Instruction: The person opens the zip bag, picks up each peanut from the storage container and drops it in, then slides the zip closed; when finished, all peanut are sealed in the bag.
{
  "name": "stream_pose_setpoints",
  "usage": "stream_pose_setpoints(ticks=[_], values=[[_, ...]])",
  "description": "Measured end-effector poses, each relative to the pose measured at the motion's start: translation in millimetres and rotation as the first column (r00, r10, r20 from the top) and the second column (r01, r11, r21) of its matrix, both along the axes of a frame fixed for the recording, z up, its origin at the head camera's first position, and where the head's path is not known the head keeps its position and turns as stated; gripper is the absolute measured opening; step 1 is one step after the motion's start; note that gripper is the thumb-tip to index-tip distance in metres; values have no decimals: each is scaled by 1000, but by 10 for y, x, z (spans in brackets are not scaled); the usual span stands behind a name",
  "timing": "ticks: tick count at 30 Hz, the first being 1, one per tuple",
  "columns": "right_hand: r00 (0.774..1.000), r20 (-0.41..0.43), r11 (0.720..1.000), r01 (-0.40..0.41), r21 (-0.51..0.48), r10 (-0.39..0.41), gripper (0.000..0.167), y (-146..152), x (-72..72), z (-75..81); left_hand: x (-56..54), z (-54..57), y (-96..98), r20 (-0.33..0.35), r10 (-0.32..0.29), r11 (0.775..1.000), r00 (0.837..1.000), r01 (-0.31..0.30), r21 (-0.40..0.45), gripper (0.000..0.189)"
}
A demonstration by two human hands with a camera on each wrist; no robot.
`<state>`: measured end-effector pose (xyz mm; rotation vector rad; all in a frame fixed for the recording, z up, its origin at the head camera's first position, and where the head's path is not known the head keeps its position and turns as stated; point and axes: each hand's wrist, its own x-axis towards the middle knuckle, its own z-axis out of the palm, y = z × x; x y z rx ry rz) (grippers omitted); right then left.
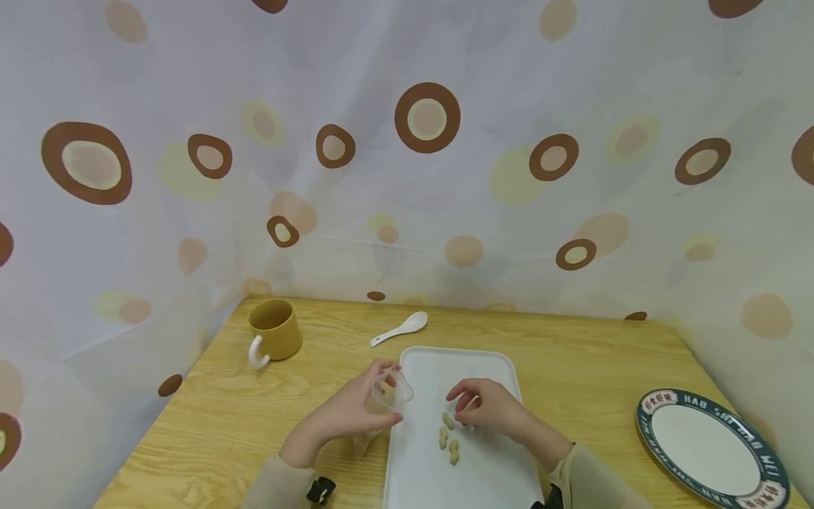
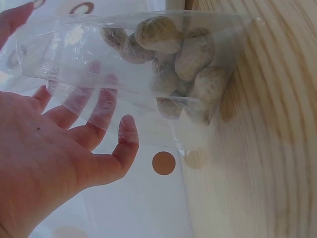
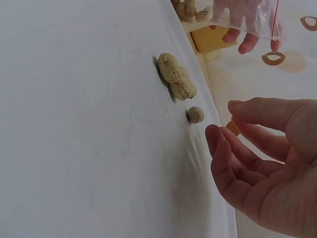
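My left hand (image 1: 346, 406) holds a clear zip bag (image 2: 148, 104) by its spread mouth, with thumb and fingers around it. Inside the bag several unshelled peanuts (image 2: 158, 34) lie bunched at the bottom, over the wooden table just left of the white tray (image 1: 458, 359). On the tray are three peanuts (image 1: 443, 437), in a loose row. My right hand (image 1: 492, 410) hovers just right of the farthest peanut (image 3: 196, 115), its fingers loosely bent and the thumb apart from them. Nothing shows between those fingers.
A mustard mug (image 1: 276, 339) with a white handle stands at the back left of the wooden table (image 1: 572, 346). Beyond the tray lies a white spoon (image 1: 403, 328). An oval plate (image 1: 706, 449) with a dark green lettered rim sits at the right. Patterned cloth hangs behind.
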<state>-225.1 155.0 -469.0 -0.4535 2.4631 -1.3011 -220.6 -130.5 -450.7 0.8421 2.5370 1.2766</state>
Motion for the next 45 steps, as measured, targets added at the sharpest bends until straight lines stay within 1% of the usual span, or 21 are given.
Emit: stream_pose_setpoints(ticks=[6, 12, 18, 25, 29, 37, 45], values=[[999, -15, 999, -30, 39, 31, 24, -22, 3, -42, -7, 9, 63, 9, -26, 1000, 1000, 26, -3, 71], [998, -21, 996, -65, 65, 67, 24, -59, 26, -60, 21, 41, 82, 19, -20, 1000, 1000, 20, -12, 70], [998, -15, 994, -60, 93, 61, 23, -70, 46, -78, 29, 67, 96, 15, -22, 1000, 1000, 22, -9, 69], [995, -84, 992, -53, 117, 63, 20, -72, 39, -137, 27, 74, 97, 30, -14, 1000, 999, 14, -15, 72], [992, -106, 992, -52, 117, 65, 17, -81, 40, -155, 33, 61, 92, 31, -7, 1000, 1000, 7, -17, 72], [992, -101, 992, -62, 112, 74, 14, -108, 40, -152, 41, 34, 98, 2, -6, 1000, 1000, 6, -15, 72], [988, -137, 992, -53, 119, 69, 15, -128, 27, -164, 20, 68, 96, -14, -12, 1000, 1000, 12, -24, 70]])
